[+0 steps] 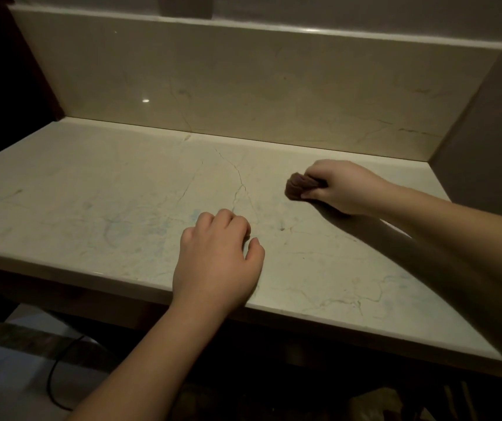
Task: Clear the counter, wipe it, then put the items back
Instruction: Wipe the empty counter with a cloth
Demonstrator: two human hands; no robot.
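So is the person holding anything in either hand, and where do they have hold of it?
The right hand grips a bunched brown cloth by its right end, pressing it on the counter. The left hand holds nothing.

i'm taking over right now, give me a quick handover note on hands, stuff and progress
Right hand: grips a bunched brown cloth, pressed to the counter at back right.
Left hand: rests on the counter near the front edge, fingers curled, holding nothing.
Things: no items are on the visible counter; where they went is out of view.
Done: counter cleared.
In progress: wiping. Bluish smears show at the middle and front right, and a dark spot sits between the hands.
Left: finish wiping, then put the items back.
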